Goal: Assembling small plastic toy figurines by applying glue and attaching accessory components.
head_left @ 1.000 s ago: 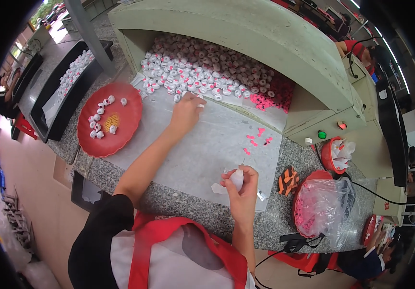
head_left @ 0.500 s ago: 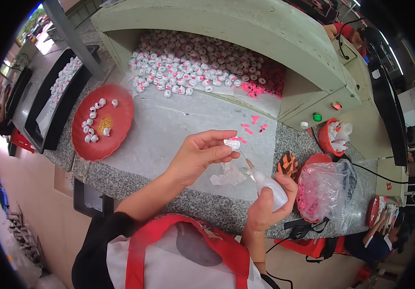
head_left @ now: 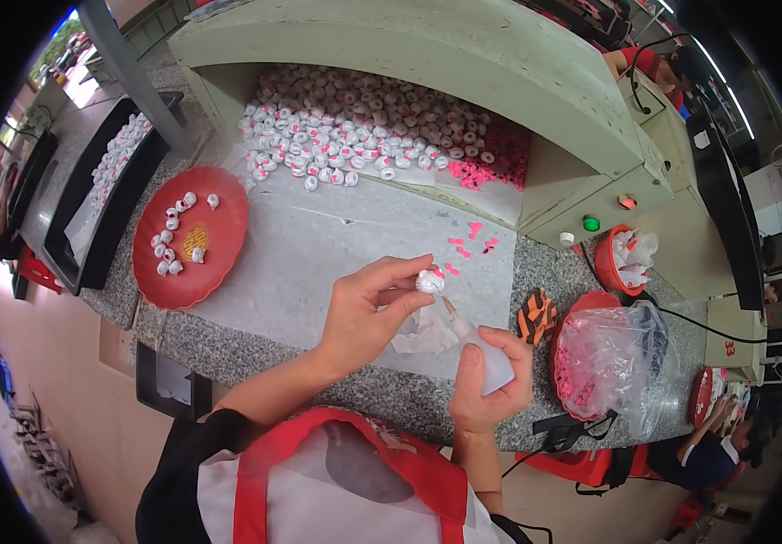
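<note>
While the left hand (head_left: 364,313) is pinching a round white piece (head_left: 429,281) between thumb and fingertips near the centre of the frame, the right hand (head_left: 486,403) is grasping a squeeze bottle (head_left: 497,368) just below and to the right, its thin nozzle (head_left: 450,306) pointing up at the lower edge of that piece. From this arrangement, the step in hand is judged to be dabbing liquid, probably glue, onto the piece. The next move is calling for a light, controlled squeeze with the piece held steady, and afterwards a free fingertip for the loose pink bits (head_left: 474,229) that are lying right of centre on the white sheet (head_left: 309,254). More white pieces are sitting in the red plate (head_left: 219,231) at left and in a heap (head_left: 318,136) at upper centre, under the metal hood (head_left: 391,41). Several points are escaping inspection: whether the nozzle is touching the piece, whether any liquid is coming out, and what the piece's far side is showing. Fingers are covering part of the bottle, shadow is dimming the back of the heap, and a clear bag (head_left: 622,354) at right is partly veiling the pink contents beneath.
</note>
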Available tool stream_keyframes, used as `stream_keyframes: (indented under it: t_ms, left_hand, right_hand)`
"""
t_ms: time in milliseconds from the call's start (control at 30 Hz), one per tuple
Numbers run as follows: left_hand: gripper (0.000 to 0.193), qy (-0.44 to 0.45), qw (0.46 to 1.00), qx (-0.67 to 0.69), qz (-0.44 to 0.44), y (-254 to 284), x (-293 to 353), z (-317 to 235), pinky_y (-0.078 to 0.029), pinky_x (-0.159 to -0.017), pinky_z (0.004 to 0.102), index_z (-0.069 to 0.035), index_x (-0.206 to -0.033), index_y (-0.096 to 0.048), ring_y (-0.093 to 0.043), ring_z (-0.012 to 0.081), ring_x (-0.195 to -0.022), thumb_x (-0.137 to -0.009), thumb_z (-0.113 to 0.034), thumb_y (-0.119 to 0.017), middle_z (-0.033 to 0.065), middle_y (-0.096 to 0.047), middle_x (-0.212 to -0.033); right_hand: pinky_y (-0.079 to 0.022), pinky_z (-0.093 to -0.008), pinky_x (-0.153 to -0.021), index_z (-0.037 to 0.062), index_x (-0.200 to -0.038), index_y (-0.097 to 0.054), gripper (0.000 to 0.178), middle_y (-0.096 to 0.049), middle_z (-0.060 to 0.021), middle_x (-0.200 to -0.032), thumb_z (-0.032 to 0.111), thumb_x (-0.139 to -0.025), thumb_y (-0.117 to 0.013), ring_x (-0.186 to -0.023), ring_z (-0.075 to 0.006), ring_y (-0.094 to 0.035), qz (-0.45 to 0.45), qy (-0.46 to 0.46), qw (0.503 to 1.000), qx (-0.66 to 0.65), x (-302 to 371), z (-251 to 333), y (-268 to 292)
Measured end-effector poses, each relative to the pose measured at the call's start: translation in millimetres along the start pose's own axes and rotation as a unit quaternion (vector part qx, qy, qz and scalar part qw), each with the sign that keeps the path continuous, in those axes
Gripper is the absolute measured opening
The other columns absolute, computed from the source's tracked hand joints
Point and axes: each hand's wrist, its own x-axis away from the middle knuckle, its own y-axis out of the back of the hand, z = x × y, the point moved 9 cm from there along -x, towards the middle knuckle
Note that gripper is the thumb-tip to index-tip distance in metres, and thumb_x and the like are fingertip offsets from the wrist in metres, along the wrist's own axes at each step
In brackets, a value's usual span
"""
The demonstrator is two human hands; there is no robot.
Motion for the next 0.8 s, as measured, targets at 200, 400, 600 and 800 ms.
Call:
stream_keyframes:
  t_ms: [200,400,600,800]
  left_hand:
    - [0.036,-0.006,1.0,-0.015,0.008,0.4,-1.3,-3.3,-0.048,-0.08,0.0266,0.002,-0.11,-0.053,-0.055,0.0151,-0.09,-0.076,0.01,-0.055,0.0097,-0.054,-0.098]
    - [0.036,-0.01,1.0,-0.021,0.014,-0.5,-1.0,-6.5,-0.049,-0.08,0.0265,0.001,-0.11,-0.053,-0.055,0.015,-0.091,-0.075,0.011,-0.055,0.0097,-0.053,-0.1]
    - [0.036,-0.021,0.997,-0.07,0.017,0.3,-1.3,-12.5,-0.049,-0.079,0.0257,0.0,-0.108,-0.055,-0.054,0.0145,-0.09,-0.074,0.011,-0.055,0.0095,-0.053,-0.102]
    - [0.035,-0.023,0.996,-0.09,0.019,-1.1,-0.9,-13.5,-0.048,-0.079,0.0255,0.0,-0.107,-0.056,-0.054,0.015,-0.091,-0.074,0.011,-0.055,0.0098,-0.054,-0.102]
  right_hand:
    - [-0.043,-0.0238,-0.066,-0.0018,-0.089,-0.055,0.02,-0.057,-0.009,-0.084,0.009,-0.073,-0.061,-0.074,-0.0135,-0.053,0.0,0.011,1.0,-0.002,-2.2,1.4,-2.6]
    - [-0.048,-0.0257,-0.056,-0.0007,-0.086,-0.056,0.021,-0.062,-0.0116,-0.075,0.005,-0.068,-0.064,-0.063,-0.0198,-0.062,-0.004,0.063,0.998,0.021,-6.2,9.6,-1.9]
    - [-0.046,-0.0257,-0.052,-0.0006,-0.086,-0.056,0.021,-0.062,-0.0105,-0.072,0.004,-0.067,-0.064,-0.058,-0.0189,-0.061,0.035,0.09,0.995,0.032,-8.4,18.6,-4.0]
    - [-0.045,-0.0237,-0.058,-0.0002,-0.087,-0.056,0.017,-0.06,-0.0091,-0.077,0.009,-0.073,-0.061,-0.065,-0.0139,-0.057,0.033,0.041,0.998,0.032,-6.3,12.6,-0.7]
